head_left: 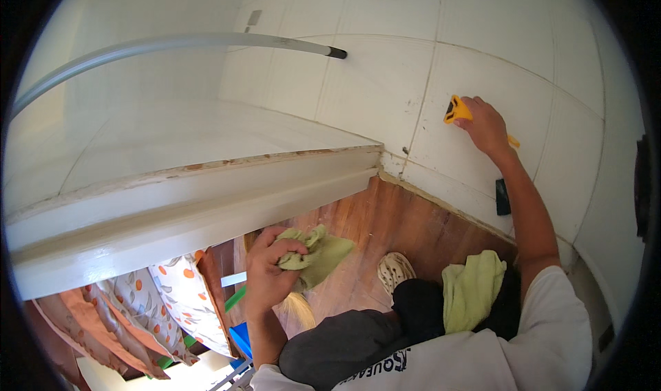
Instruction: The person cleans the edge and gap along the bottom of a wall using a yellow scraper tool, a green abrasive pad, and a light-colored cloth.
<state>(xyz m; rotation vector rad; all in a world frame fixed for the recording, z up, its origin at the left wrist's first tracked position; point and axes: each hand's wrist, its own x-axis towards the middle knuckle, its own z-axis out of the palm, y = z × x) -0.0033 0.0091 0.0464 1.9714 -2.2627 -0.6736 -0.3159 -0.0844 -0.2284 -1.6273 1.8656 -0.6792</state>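
Right hand [485, 126] raised against the white tiled wall [372, 88], fingers closed around a small yellow scraper [457, 110]; the blade end sits on or just off the tile face, contact not clear at this size. Left hand [270, 270] held low, below the white painted ledge [206, 198], fingers bunched tight on a pale green cloth [318, 253]. A second green cloth [471, 287] lies draped over the person's dark trouser leg, below the scraper arm. Step in hand, as I judge it: scraping marks or residue off the tile just right of the ledge end, with the cloth kept ready. The next move would call for a flat blade angle and steady pressure along the tile, minding the grout line [421, 95] just left of the scraper; the wiping cloth would have to come up from well below the ledge. Surface: glossy white tiles, a few dark specks near the grout line and at the ledge end; the ledge top shows chipped, brownish paint along its edge. A pale curved rail [172, 45] with a dark tip runs above the ledge. Below the ledge, reddish wooden floor [399, 219], a light shoe [394, 270], patterned orange-and-white fabric [179, 287] to the left, and something blue [242, 339] under the left forearm. A small dark object [502, 197] sits on the wall beside the right forearm.
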